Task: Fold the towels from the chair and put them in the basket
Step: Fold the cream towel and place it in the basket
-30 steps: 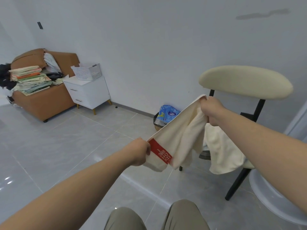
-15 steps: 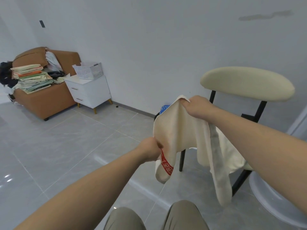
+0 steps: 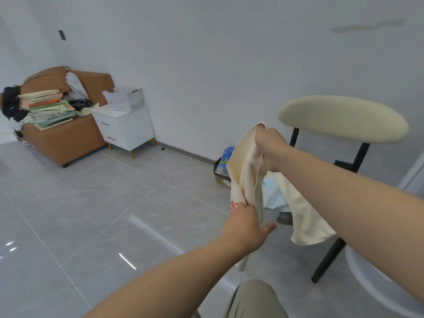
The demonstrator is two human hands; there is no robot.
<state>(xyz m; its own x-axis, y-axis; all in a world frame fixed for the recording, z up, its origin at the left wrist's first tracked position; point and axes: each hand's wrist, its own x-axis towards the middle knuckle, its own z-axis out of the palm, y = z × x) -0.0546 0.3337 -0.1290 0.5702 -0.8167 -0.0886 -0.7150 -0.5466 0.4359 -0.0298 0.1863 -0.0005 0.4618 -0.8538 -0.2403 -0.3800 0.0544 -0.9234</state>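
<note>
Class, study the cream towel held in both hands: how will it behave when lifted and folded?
Probably floppy: the cream towel hangs in folds between the right hand gripping its top and the left hand holding it lower. Likely light: the cloth looks thin. Its loose end dangles, so may swing.

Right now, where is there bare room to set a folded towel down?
Bare floor tiles stretch between the sofa, the nightstand and the chair. The sofa is crowded with books and clothes; the white basket fills most of the nightstand top; towels drape the chair.
</note>
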